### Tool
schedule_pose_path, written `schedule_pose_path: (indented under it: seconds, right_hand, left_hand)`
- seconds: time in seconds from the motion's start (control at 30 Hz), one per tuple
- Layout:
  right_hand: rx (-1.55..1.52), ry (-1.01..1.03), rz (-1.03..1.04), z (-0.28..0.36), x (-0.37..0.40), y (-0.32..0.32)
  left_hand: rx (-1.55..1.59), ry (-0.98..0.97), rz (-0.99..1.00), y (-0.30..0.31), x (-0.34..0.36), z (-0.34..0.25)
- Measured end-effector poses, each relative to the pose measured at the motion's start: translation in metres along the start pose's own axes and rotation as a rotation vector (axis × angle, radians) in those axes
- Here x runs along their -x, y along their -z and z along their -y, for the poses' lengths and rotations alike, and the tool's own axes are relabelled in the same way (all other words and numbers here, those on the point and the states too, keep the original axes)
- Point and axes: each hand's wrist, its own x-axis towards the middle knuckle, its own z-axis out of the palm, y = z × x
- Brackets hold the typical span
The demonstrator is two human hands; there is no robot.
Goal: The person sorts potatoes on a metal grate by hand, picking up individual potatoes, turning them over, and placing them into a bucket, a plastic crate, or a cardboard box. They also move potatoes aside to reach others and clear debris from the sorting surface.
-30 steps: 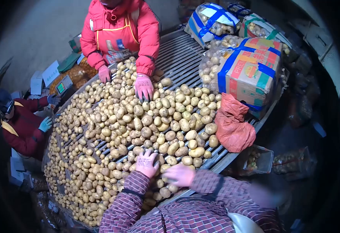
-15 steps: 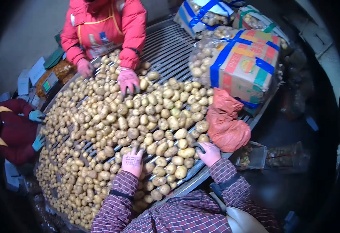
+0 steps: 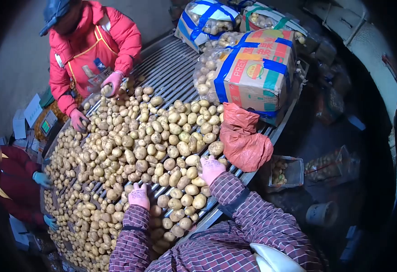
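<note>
Many potatoes (image 3: 180, 145) lie spread over a slatted metal table (image 3: 166, 59). My left hand (image 3: 139, 196), in a pink glove, rests among them near the table's lower middle; its fingers are apart and nothing shows in it. My right hand (image 3: 211, 170), gloved alike, touches potatoes near the right edge. Its fingers are partly hidden, and I cannot make out whether it holds a potato. Just above and right of it lies a crumpled red bag (image 3: 243, 140).
A taped carton of potatoes (image 3: 257, 72) and further bags (image 3: 207, 20) stand at the table's far right. Across from me is a co-worker in a red coat (image 3: 94, 50); another in maroon (image 3: 17, 181) is at the left. A crate (image 3: 286, 171) and bucket (image 3: 321, 214) stand below.
The view has shifted, so the table and carton sit further left. My right hand has moved inward over the potatoes. The red-coated co-worker's hand has lifted, holding a potato.
</note>
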Motion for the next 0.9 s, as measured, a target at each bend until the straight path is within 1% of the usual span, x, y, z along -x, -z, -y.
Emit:
schedule_pose_path:
  seconds: [0.03,0.1,0.13,0.17,0.2,0.23,0.27,0.3,0.33,0.37,0.4,0.47,0.5,0.57,0.6,0.67,0.7,0.73,0.77,0.8,0.83,0.87,0.9]
  right_hand:
    - [-0.006,0.03,0.03,-0.005,0.001,0.003]
    - [0.022,0.11,0.031,-0.011,0.005,0.019]
    - [-0.075,0.147,-0.078,-0.018,0.007,0.026]
    - [-0.474,0.104,-0.084,-0.033,0.0,0.021]
    - [-0.872,0.054,-0.086,-0.049,-0.008,0.017]
    - [-1.285,-0.17,0.162,-0.057,-0.007,0.031]
    - [-1.391,-0.154,0.235,-0.066,-0.005,0.039]
    - [-1.387,-0.073,0.261,-0.055,0.005,0.051]
    - [-1.381,0.01,0.289,-0.042,0.014,0.059]
    - [-1.457,0.122,0.361,-0.04,0.011,0.028]
    - [-1.406,0.239,0.424,-0.027,0.019,0.036]
    - [-1.591,0.175,0.555,-0.015,0.034,0.063]
    - [-1.1,0.219,0.4,-0.02,0.035,0.058]
    - [-0.122,0.278,0.083,-0.037,0.038,0.04]
    - [0.006,0.28,0.118,-0.041,0.046,0.032]
    - [0.034,0.33,0.003,-0.052,0.053,-0.003]
    - [-0.021,0.31,0.022,-0.052,0.05,-0.002]
    - [-0.135,0.263,0.014,-0.053,0.052,-0.001]
    - [-0.248,0.217,0.004,-0.052,0.052,0.002]
    - [-0.361,0.172,-0.007,-0.048,0.053,0.011]
    - [-0.496,0.195,0.035,-0.038,0.055,0.025]
    - [-0.679,0.2,0.026,-0.022,0.063,0.034]
    - [-0.773,0.192,0.144,-0.003,0.071,0.042]
  left_hand:
    - [0.014,0.011,0.054,0.005,0.002,0.004]
    - [0.296,-0.05,-0.118,-0.014,0.009,0.019]
    - [0.437,-0.084,-0.208,-0.018,0.014,0.023]
    - [0.878,0.102,-0.15,-0.023,0.024,0.023]
    - [1.308,0.144,-0.006,-0.025,0.034,0.025]
    - [1.717,0.257,0.122,-0.026,0.043,0.027]
    - [1.991,0.342,0.355,0.027,0.067,0.004]
    - [1.953,0.176,0.337,0.036,0.078,-0.015]
    - [2.191,0.13,0.451,0.028,0.081,-0.02]
    - [2.412,0.106,0.592,0.02,0.083,-0.026]
    - [2.426,0.036,0.651,0.042,0.087,-0.042]
    - [2.581,-0.043,0.797,0.049,0.088,-0.057]
    - [2.581,-0.163,0.831,0.057,0.092,-0.061]
    - [2.351,0.059,0.696,0.051,0.1,-0.059]
    - [2.228,0.162,0.634,0.047,0.105,-0.059]
    - [2.914,0.595,0.971,0.044,0.109,-0.062]
    - [3.224,0.873,1.149,0.043,0.111,-0.064]
    - [2.828,0.363,0.995,0.038,0.113,-0.06]
    - [2.366,0.035,0.784,0.032,0.115,-0.057]
    - [2.424,0.075,0.818,0.028,0.115,-0.051]
    - [2.483,0.114,0.86,0.025,0.114,-0.05]
    - [2.544,0.151,0.911,0.022,0.113,-0.053]
    - [2.608,0.108,0.919,0.024,0.112,-0.058]
